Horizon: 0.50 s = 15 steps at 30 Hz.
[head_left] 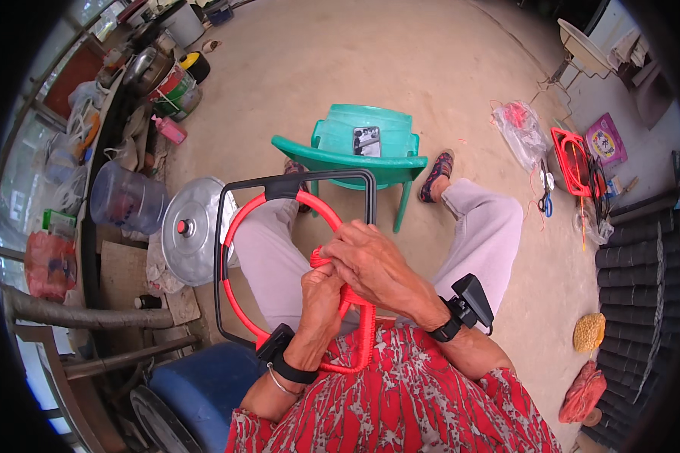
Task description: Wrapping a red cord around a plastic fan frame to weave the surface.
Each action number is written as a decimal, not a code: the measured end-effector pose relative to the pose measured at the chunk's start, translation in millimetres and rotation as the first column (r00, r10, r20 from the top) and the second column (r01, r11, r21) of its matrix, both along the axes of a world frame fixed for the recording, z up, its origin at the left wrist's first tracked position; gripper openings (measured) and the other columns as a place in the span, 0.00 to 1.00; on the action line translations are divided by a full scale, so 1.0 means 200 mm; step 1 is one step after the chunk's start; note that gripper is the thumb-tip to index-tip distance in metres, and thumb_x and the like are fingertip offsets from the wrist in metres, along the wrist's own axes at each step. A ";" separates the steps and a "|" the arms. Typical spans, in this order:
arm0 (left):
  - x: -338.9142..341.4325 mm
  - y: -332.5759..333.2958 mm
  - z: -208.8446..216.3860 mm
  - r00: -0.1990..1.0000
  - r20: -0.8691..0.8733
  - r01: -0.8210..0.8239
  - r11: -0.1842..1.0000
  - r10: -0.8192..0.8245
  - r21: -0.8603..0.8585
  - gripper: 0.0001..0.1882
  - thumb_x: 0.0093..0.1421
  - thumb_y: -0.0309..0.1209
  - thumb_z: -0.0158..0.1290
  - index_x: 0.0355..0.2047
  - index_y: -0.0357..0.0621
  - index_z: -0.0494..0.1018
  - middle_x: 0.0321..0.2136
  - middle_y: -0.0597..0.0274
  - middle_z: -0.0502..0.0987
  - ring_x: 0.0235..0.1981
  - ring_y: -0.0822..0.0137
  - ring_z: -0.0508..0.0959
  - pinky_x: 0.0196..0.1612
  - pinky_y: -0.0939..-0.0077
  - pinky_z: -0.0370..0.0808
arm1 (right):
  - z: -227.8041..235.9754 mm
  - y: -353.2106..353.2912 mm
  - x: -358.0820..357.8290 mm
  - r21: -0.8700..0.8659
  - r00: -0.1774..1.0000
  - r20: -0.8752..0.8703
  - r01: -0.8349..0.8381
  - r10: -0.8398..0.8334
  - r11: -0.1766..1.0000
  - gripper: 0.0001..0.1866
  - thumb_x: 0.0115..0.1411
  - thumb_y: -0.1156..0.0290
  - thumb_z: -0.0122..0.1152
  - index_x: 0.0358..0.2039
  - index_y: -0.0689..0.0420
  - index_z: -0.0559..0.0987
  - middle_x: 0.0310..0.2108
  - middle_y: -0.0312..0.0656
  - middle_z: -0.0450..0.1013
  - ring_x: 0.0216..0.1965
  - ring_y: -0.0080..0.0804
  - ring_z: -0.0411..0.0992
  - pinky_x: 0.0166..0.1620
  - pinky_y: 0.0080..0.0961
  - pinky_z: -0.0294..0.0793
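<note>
A black rectangular frame [218, 257] with rounded corners stands before me, joined to a ring wrapped in red [235, 226]. Down the near right side of the frame runs a bar tightly wound with red cord [368, 332]. My left hand [321, 300] is closed, its thumb and fingers pinching the red cord where it bunches. Just above it, my right hand [372, 264] has its fingers curled over the same cord and touches the left hand. Exactly how the cord passes between the fingers is hidden.
A green plastic chair [370, 121] with a phone-like device [367, 141] stands ahead between my feet. At left are a metal lid [193, 230], a clear tub [128, 198] and a blue drum [196, 385]. Scissors [545, 192] and a red basket [569, 162] lie right.
</note>
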<state>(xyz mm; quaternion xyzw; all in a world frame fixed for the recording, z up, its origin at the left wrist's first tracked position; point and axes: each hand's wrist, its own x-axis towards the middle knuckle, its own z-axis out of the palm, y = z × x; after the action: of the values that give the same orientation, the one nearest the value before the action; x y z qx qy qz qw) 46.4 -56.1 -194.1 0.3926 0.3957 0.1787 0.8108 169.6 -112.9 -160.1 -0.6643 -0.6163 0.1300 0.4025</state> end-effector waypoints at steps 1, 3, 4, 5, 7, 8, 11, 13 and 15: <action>0.00 0.00 -0.01 1.000 -0.009 0.002 1.000 -0.002 -0.004 0.07 0.59 0.23 0.47 0.30 0.33 0.74 0.23 0.57 0.78 0.17 0.69 0.77 0.13 0.80 0.71 | -0.01 0.00 0.00 -0.010 1.000 0.002 0.009 -0.009 1.000 0.11 0.48 0.78 0.58 0.35 0.60 0.77 0.32 0.44 0.69 0.39 0.42 0.67 0.43 0.36 0.67; 0.00 0.00 -0.02 1.000 -0.021 0.003 1.000 -0.003 -0.008 0.07 0.59 0.23 0.47 0.30 0.34 0.74 0.23 0.57 0.78 0.17 0.69 0.77 0.13 0.80 0.71 | -0.03 0.01 0.01 0.006 1.000 -0.017 0.004 -0.004 1.000 0.10 0.49 0.78 0.58 0.35 0.61 0.77 0.33 0.44 0.70 0.39 0.42 0.67 0.43 0.36 0.67; 0.00 0.00 -0.02 1.000 -0.016 0.002 1.000 -0.002 -0.008 0.07 0.59 0.24 0.48 0.31 0.34 0.75 0.24 0.57 0.78 0.17 0.69 0.77 0.12 0.80 0.71 | -0.04 0.01 0.01 0.022 0.999 -0.036 -0.002 0.003 1.000 0.10 0.49 0.79 0.57 0.35 0.61 0.77 0.33 0.44 0.70 0.39 0.43 0.68 0.43 0.36 0.68; 0.00 0.00 -0.02 1.000 -0.010 0.002 1.000 -0.002 -0.008 0.07 0.60 0.25 0.49 0.32 0.34 0.75 0.24 0.58 0.78 0.18 0.70 0.77 0.12 0.81 0.70 | -0.04 0.01 0.02 0.023 0.999 -0.039 -0.003 0.004 1.000 0.10 0.49 0.79 0.57 0.35 0.61 0.77 0.33 0.44 0.70 0.39 0.43 0.68 0.43 0.36 0.68; 0.00 0.00 0.00 1.000 -0.016 -0.005 1.000 0.005 -0.014 0.07 0.61 0.26 0.49 0.33 0.34 0.75 0.25 0.58 0.78 0.18 0.70 0.77 0.13 0.81 0.70 | -0.02 0.01 0.05 0.103 0.982 -0.177 -0.050 0.068 0.993 0.09 0.52 0.77 0.58 0.35 0.62 0.77 0.35 0.44 0.71 0.39 0.39 0.70 0.43 0.31 0.70; 0.01 -0.01 0.02 1.000 -0.020 -0.010 1.000 0.009 -0.020 0.08 0.61 0.28 0.50 0.34 0.34 0.75 0.25 0.58 0.78 0.19 0.71 0.77 0.13 0.81 0.71 | 0.00 0.00 0.07 0.105 0.982 -0.178 -0.050 0.069 0.993 0.09 0.52 0.77 0.58 0.35 0.62 0.77 0.35 0.44 0.71 0.39 0.39 0.70 0.43 0.31 0.70; 0.00 -0.01 0.08 0.999 0.034 -0.019 0.999 0.020 -0.038 0.10 0.62 0.30 0.52 0.36 0.34 0.75 0.27 0.58 0.79 0.21 0.72 0.78 0.17 0.82 0.73 | 0.12 -0.06 0.12 0.068 0.851 -0.514 -0.090 0.112 0.994 0.08 0.56 0.75 0.58 0.37 0.61 0.77 0.36 0.41 0.72 0.38 0.35 0.71 0.42 0.28 0.71; -0.02 -0.01 0.12 0.997 0.064 -0.043 0.998 0.046 -0.047 0.10 0.62 0.30 0.52 0.37 0.34 0.74 0.28 0.59 0.79 0.22 0.72 0.78 0.20 0.82 0.75 | 0.20 -0.13 0.16 0.058 0.349 -0.933 -0.088 0.086 0.994 0.11 0.61 0.72 0.56 0.43 0.62 0.76 0.40 0.42 0.73 0.41 0.31 0.73 0.47 0.23 0.71; -0.05 -0.01 0.13 0.993 0.097 -0.063 0.996 0.069 -0.057 0.10 0.61 0.29 0.52 0.38 0.34 0.74 0.28 0.59 0.79 0.24 0.73 0.79 0.23 0.82 0.76 | 0.13 -0.21 0.24 0.147 0.288 -0.943 -0.079 0.164 0.986 0.14 0.63 0.70 0.54 0.47 0.62 0.73 0.45 0.44 0.72 0.43 0.32 0.73 0.50 0.26 0.71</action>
<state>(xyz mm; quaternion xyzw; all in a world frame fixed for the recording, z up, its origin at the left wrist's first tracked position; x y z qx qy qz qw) 37.3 -57.3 -168.1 0.3479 0.3723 0.2141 0.8334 216.7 -154.9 -133.2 -0.3944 -0.3110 0.5057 0.7014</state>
